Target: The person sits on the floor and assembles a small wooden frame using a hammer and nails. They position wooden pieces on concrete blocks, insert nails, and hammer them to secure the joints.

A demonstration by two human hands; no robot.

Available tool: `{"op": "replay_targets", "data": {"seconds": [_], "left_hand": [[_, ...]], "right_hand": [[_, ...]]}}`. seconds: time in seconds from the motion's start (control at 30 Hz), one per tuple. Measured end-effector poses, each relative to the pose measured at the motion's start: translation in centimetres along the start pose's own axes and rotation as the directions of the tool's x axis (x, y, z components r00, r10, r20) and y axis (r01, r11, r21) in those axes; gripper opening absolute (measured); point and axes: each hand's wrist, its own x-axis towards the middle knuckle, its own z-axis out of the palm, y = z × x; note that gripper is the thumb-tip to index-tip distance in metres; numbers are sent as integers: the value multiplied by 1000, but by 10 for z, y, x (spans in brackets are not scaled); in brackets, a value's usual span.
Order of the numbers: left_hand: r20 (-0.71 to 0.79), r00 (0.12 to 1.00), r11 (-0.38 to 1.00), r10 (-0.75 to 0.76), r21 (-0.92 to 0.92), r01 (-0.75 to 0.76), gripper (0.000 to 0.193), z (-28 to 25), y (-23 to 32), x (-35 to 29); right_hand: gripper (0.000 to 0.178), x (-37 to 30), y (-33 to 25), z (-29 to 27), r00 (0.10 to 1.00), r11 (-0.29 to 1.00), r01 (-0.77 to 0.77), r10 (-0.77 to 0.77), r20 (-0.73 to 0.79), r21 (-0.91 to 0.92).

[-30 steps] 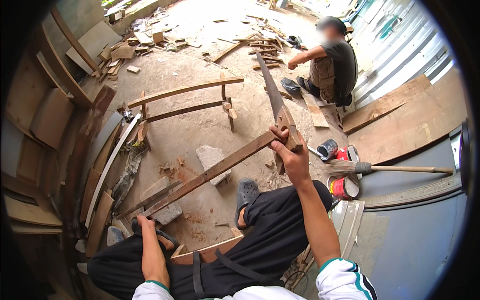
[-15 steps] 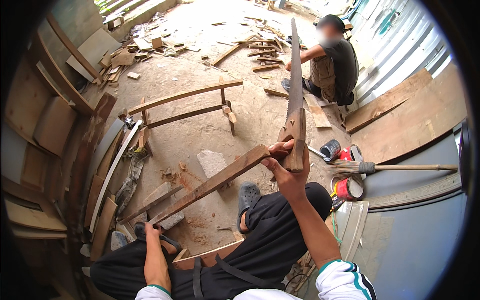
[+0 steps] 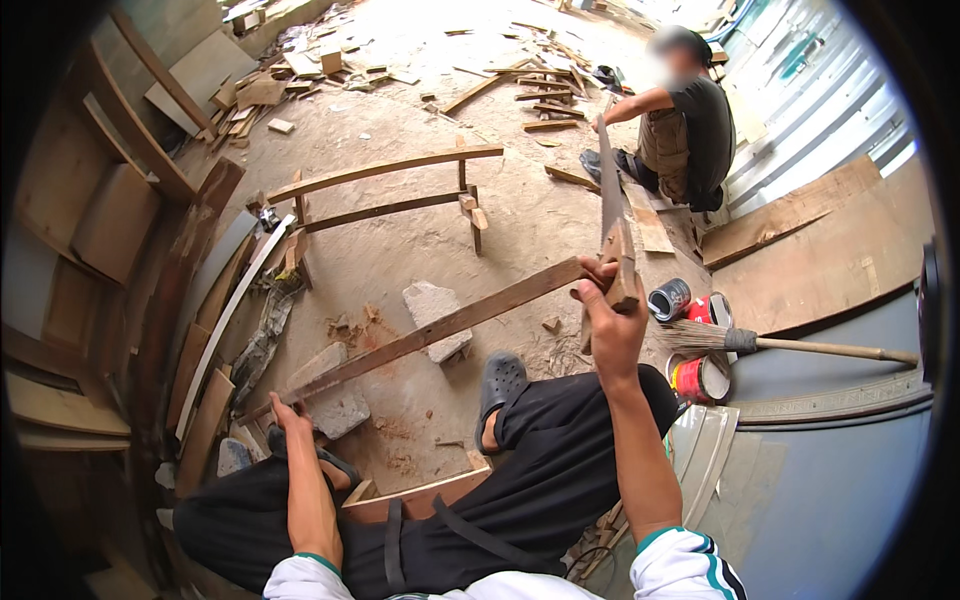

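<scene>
A long, narrow wooden strip (image 3: 450, 318) slants across in front of me, its right end higher than its left. My left hand (image 3: 292, 414) grips it near the lower end, fingers partly hidden. My right hand (image 3: 615, 325) is closed round the wooden handle of a handsaw (image 3: 608, 195), and its thumb and fingertips also meet the strip's upper end. The saw's blade points up and away, seen nearly edge-on. Below, between my legs, sits a piece of wooden framing (image 3: 425, 500).
A small wooden frame (image 3: 385, 208) stands ahead, with concrete blocks (image 3: 436, 318) nearer. Another person (image 3: 685, 130) sits at the far right. Paint cans (image 3: 698, 378) and a broom (image 3: 800, 345) lie right. Boards (image 3: 205, 420) lean left; wood scraps (image 3: 545, 95) litter the back.
The strip has turned and risen toward the right, its upper end now higher. My right hand has moved up and right, and the saw blade has tilted away. My left hand has risen slightly.
</scene>
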Motion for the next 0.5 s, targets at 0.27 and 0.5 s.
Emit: {"op": "replay_targets", "data": {"seconds": [0.27, 0.5], "left_hand": [[185, 977, 982, 110, -174, -77, 30, 53, 23, -43], [499, 866, 964, 43, -249, 96, 27, 68, 25, -66]], "right_hand": [[25, 15, 21, -26, 978, 992, -108, 116, -172, 60], [20, 34, 32, -41, 914, 991, -110, 129, -384, 71]]}}
